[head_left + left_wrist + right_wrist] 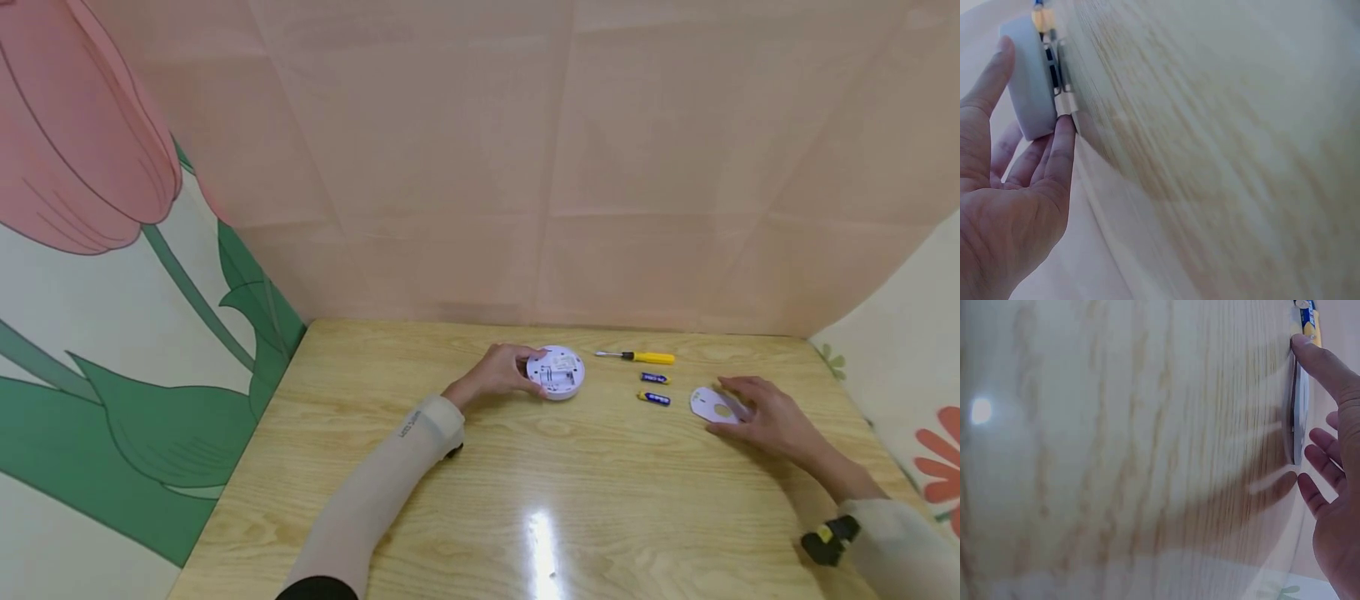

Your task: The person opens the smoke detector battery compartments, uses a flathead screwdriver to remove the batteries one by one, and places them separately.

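Observation:
In the head view, a round white battery device (564,385) resembling a smoke alarm sits near the back of the table, its open battery compartment facing up. My left hand (498,371) grips its left edge between thumb and fingers. The left wrist view shows the device's thick side (1027,81) with the left hand (1022,206) around it. Farther right, a thin white plate (708,403) with a round hole lies low over the wood. My right hand (772,417) holds it by its edges. In the right wrist view, the thumb meets one end of the plate (1300,419).
Between the hands lie two blue-and-yellow batteries, the far battery (654,378) and the near battery (654,399). Behind them is a screwdriver (651,358) with a yellow handle. The wooden table (480,500) ends at a pinkish cloth backdrop (555,208).

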The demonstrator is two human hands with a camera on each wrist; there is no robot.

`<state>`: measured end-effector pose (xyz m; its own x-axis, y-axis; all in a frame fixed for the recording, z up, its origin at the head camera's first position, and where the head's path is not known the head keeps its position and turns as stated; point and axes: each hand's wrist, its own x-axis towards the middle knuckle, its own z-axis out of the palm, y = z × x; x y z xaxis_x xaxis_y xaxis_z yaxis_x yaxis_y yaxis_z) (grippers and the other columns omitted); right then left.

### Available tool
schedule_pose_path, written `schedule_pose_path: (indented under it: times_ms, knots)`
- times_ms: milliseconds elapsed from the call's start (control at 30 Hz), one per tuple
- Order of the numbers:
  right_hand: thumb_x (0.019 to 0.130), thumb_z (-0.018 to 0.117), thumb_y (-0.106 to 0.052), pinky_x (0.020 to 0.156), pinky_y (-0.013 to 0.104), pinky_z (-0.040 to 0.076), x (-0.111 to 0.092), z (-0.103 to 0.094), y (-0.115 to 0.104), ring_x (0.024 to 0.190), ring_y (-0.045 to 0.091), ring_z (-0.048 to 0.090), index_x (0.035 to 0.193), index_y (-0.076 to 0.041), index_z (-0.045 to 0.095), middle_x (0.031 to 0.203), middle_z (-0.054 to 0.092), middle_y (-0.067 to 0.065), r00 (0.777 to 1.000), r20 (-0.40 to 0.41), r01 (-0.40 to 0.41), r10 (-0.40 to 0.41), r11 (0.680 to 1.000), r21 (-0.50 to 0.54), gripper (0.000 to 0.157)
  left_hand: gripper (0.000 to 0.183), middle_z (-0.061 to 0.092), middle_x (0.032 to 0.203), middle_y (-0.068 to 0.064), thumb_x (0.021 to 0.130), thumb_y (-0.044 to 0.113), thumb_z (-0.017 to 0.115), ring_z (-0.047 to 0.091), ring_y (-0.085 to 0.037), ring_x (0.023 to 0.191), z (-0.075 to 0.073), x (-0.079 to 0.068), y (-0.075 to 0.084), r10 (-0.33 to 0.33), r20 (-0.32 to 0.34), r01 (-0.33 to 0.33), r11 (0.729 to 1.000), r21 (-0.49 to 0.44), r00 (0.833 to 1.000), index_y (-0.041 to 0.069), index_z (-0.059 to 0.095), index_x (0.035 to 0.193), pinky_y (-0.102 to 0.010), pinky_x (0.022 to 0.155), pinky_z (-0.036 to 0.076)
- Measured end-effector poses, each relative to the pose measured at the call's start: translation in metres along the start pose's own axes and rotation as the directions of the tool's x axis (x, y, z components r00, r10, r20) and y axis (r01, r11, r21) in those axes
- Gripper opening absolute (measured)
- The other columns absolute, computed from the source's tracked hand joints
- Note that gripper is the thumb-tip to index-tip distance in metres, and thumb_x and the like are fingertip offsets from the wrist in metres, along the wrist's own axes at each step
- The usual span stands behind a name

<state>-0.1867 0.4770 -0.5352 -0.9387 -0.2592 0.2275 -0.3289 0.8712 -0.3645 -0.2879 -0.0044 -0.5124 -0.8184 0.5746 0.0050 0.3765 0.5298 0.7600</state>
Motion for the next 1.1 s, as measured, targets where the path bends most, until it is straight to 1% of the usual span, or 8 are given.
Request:
schedule_pose_path:
  times_ms: [133, 333, 433, 600, 800, 900, 1100]
  knots:
    - [0.068, 0.101, -0.041, 0.086, 0.072, 0.047, -0.001, 0.002, 0.003, 0.115, 0.053, 0.056, 0.136, 0.007, 0.063, 0.130, 0.061, 0.031, 1.000, -0.004, 0.000, 0.000, 1.000, -0.011, 0.091, 0.078, 0.065, 0.146, -0.001, 0.078, 0.036, 0.096, 0.066, -0.006, 0.115, 0.000, 0.000, 0.000, -0.005, 0.002, 0.005, 1.000, -0.006, 1.000, 0.014, 0.065, 0.146, -0.021, 0.100, 0.052]
    - [0.068, 0.101, -0.038, 0.084, 0.067, 0.048, 0.000, 0.003, 0.008, 0.110, 0.048, 0.058, 0.128, 0.004, 0.070, 0.123, 0.063, 0.028, 1.000, -0.012, 0.019, -0.020, 1.000, -0.019, 0.079, 0.077, 0.065, 0.147, -0.003, 0.078, 0.036, 0.096, 0.066, -0.008, 0.114, 0.000, -0.001, 0.001, -0.008, 0.004, 0.008, 1.000, -0.009, 1.000, 0.014, 0.065, 0.146, -0.022, 0.100, 0.053]
    - [0.069, 0.101, -0.037, 0.081, 0.058, 0.049, 0.001, 0.004, 0.010, 0.106, 0.043, 0.059, 0.125, 0.002, 0.073, 0.120, 0.064, 0.025, 1.000, -0.009, 0.019, -0.019, 1.000, -0.015, 0.074, 0.077, 0.065, 0.147, -0.002, 0.079, 0.036, 0.096, 0.066, -0.009, 0.117, 0.000, -0.002, 0.001, -0.008, 0.003, 0.008, 1.000, -0.006, 1.000, 0.014, 0.065, 0.146, -0.024, 0.102, 0.052]
    - [0.072, 0.099, -0.035, 0.077, 0.040, 0.044, 0.003, 0.005, 0.014, 0.101, 0.037, 0.059, 0.124, 0.001, 0.075, 0.116, 0.063, 0.021, 1.000, 0.007, -0.002, 0.002, 1.000, -0.009, 0.067, 0.076, 0.065, 0.147, -0.001, 0.079, 0.036, 0.096, 0.064, -0.010, 0.123, -0.001, -0.002, 0.001, -0.004, 0.000, 0.004, 1.000, 0.001, 1.000, 0.015, 0.065, 0.145, -0.026, 0.106, 0.051]
    - [0.074, 0.099, -0.035, 0.073, 0.026, 0.041, 0.004, 0.004, 0.013, 0.097, 0.030, 0.058, 0.121, -0.001, 0.077, 0.111, 0.064, 0.016, 1.000, 0.021, -0.017, 0.017, 1.000, -0.001, 0.062, 0.077, 0.065, 0.147, -0.002, 0.079, 0.037, 0.095, 0.064, -0.009, 0.118, -0.001, -0.002, 0.002, -0.010, 0.005, 0.010, 1.000, 0.001, 1.000, 0.014, 0.065, 0.146, -0.025, 0.104, 0.051]
    - [0.074, 0.098, -0.036, 0.072, 0.023, 0.040, 0.005, 0.003, 0.012, 0.096, 0.027, 0.058, 0.120, -0.002, 0.077, 0.111, 0.065, 0.014, 0.999, 0.035, -0.025, 0.024, 1.000, 0.000, 0.061, 0.077, 0.065, 0.148, -0.002, 0.079, 0.037, 0.095, 0.065, -0.008, 0.118, -0.001, -0.002, 0.001, -0.011, 0.005, 0.011, 1.000, 0.006, 1.000, 0.015, 0.065, 0.146, -0.025, 0.104, 0.051]
    - [0.073, 0.099, -0.038, 0.073, 0.022, 0.041, 0.009, 0.005, 0.010, 0.093, 0.021, 0.057, 0.119, -0.003, 0.076, 0.109, 0.068, 0.013, 0.997, 0.056, -0.061, 0.060, 0.998, 0.015, 0.062, 0.078, 0.064, 0.148, -0.001, 0.079, 0.037, 0.095, 0.065, -0.010, 0.120, -0.001, -0.001, 0.001, -0.008, 0.007, 0.008, 1.000, -0.002, 1.000, 0.014, 0.065, 0.146, -0.025, 0.105, 0.051]
